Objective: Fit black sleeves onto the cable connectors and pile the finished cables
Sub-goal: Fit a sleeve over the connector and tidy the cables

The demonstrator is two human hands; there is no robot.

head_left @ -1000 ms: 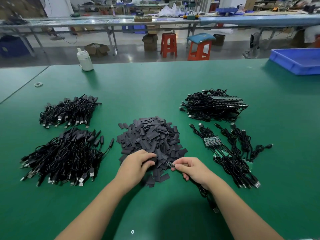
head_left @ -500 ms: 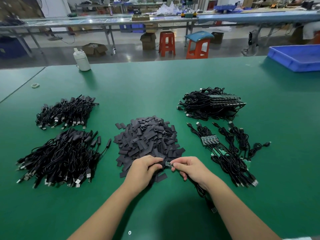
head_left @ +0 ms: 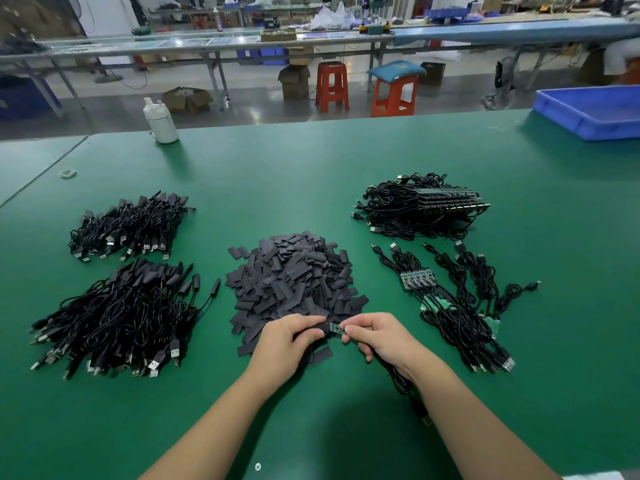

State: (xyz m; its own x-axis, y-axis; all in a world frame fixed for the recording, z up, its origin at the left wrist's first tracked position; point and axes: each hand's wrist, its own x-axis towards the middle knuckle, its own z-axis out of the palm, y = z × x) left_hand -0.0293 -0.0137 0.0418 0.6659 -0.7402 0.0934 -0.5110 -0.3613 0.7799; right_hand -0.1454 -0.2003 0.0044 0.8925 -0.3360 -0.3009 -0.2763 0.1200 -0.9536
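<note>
left hand (head_left: 291, 336) pinches black sleeve (head_left: 320, 328), right hand (head_left: 375, 332) pinches green connector board (head_left: 336, 328); both meet above near edge of sleeve pile (head_left: 294, 275) on bench (head_left: 311, 174).

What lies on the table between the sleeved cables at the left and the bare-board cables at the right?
In the head view, the heap of loose black sleeves lies between them, on the green table.
</note>
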